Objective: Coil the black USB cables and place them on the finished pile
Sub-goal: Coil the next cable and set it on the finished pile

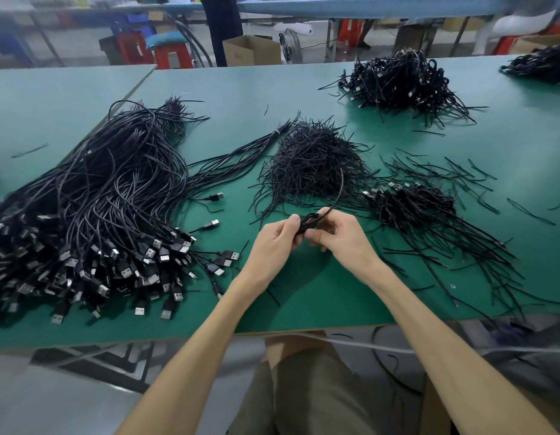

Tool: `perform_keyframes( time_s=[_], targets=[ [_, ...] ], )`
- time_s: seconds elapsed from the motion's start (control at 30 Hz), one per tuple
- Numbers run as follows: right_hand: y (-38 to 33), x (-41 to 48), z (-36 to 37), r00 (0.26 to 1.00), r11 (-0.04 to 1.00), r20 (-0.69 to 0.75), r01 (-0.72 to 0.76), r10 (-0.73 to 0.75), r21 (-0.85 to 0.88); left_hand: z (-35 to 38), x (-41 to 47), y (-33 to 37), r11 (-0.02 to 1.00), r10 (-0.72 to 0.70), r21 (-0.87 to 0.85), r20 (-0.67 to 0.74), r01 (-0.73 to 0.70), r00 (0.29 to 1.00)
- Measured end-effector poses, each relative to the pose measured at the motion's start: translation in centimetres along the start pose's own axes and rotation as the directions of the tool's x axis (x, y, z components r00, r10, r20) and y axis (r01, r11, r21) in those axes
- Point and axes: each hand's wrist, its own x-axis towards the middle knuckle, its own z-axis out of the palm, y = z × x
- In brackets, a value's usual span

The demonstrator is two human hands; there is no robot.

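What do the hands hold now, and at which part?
Both the left hand and right hand grip one coiled black cable at its bundled loops.

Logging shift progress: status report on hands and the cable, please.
Both gripping: left hand and right hand on the coiled cable. Its tail arcs up over the tie heap. The coiled pile lies right, loose strands around it.
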Motion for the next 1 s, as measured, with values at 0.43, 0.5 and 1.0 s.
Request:
perform_keyframes(
  time_s=[0.43, 0.5, 1.0],
  targets=[
    [-0.2, -0.3, 0.0, 0.999, 0.996, 0.017, -0.037, 0.036, 0.081, 0.3, -0.6, 0.6, 0.999, 0.034, 0.040, 0.024, -0.035, 0.999],
    [-0.3, -0.2, 0.0, 0.999, 0.996, 0.011, -0.038, 0.037, 0.080, 0.4, -0.7, 0.6, 0.994, 0.056, 0.090, 0.006, -0.056, 0.998],
    [0.0, -0.6, 0.4, 0.985, 0.972, -0.156, 0.030, -0.068, -0.234, 1.0, -0.2, -0.3, 1.000, 0.020, 0.021, -0.105, -0.018, 0.994]
  ],
)
